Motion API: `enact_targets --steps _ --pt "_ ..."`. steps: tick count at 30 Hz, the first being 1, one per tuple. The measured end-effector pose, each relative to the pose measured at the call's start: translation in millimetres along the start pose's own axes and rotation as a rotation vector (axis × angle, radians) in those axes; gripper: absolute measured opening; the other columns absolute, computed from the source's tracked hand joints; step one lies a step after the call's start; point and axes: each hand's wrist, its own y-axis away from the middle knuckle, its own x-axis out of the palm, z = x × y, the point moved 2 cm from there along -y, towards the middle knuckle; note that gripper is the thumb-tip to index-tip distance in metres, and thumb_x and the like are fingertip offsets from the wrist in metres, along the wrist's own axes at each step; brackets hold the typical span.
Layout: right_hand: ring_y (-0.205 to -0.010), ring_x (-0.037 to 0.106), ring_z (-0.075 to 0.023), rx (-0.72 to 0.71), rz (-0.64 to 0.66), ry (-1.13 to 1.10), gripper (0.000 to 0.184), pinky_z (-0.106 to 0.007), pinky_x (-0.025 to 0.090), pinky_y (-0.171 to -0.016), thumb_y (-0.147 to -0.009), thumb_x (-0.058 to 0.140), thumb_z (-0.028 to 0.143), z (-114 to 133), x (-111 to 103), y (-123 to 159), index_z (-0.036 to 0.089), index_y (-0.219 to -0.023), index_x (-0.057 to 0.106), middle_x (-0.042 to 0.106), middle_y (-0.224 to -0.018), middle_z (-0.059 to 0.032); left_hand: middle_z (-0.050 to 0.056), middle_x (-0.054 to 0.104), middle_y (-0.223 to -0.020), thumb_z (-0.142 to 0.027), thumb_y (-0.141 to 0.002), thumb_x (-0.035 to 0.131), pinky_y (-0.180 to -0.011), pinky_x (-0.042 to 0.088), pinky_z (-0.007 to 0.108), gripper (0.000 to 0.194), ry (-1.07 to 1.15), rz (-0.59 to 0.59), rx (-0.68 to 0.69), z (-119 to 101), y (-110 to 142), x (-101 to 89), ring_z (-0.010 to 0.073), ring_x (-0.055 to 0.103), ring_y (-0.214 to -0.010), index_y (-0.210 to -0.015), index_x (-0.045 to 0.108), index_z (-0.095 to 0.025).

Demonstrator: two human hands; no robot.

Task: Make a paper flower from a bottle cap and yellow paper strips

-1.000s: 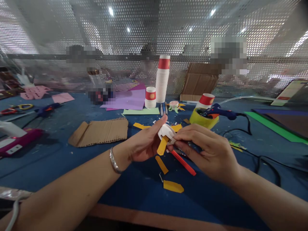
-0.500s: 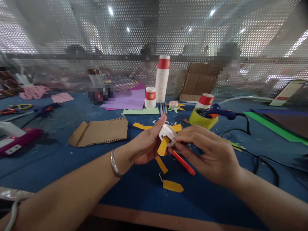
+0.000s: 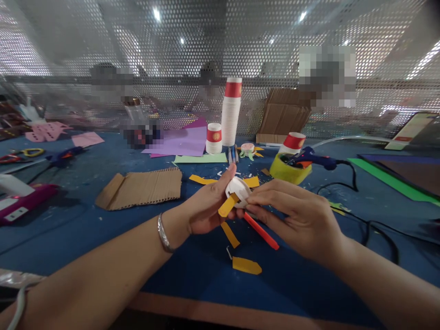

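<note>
Above blue counter [image 3: 192,284]: white slotted piece [image 3: 240,187] between both hands. Left hand [image 3: 208,208] grip clamped round its side; right hand [image 3: 302,215] grip pinched on its edge. Yellow paper strip [image 3: 227,207] juts from slot. Red marker [image 3: 263,233] lies below, near right hand.

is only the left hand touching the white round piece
No, the left hand holds the white round piece while the right hand has its fingertips at its edge.

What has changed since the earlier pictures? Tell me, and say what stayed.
The yellow strip poking from the white piece has swung its free end leftward. The left hand and right hand still hold the white piece. The red stick on the table stayed put.
</note>
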Motion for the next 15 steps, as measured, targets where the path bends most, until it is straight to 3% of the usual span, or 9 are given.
enact_targets --steps 9,15 --pt "-0.09 0.071 -0.0159 -0.011 0.046 0.012 0.013 -0.028 0.057 -0.081 -0.094 0.064 0.009 -0.8 0.3 1.4 0.017 -0.102 0.07 0.075 -0.098 -0.0078 0.004 0.064 -0.051 -0.062 -0.099 0.04 -0.037 0.038 0.013 0.063 -0.024 0.017 -0.09 4.3 -3.6 -10.8 0.0071 0.055 -0.039 -0.07 0.066 -0.013" --pt "-0.09 0.071 -0.0152 0.016 0.093 -0.031 0.013 -0.027 0.056 -0.081 -0.095 0.061 0.008 1.1 0.8 -0.8 0.018 -0.099 0.069 0.076 -0.094 -0.0061 0.009 0.068 -0.054 -0.058 -0.1 0.035 -0.03 0.027 0.015 0.064 -0.083 0.038 -0.133 2.3 -1.4 -4.1 0.0062 0.046 -0.033 -0.069 0.064 -0.011"
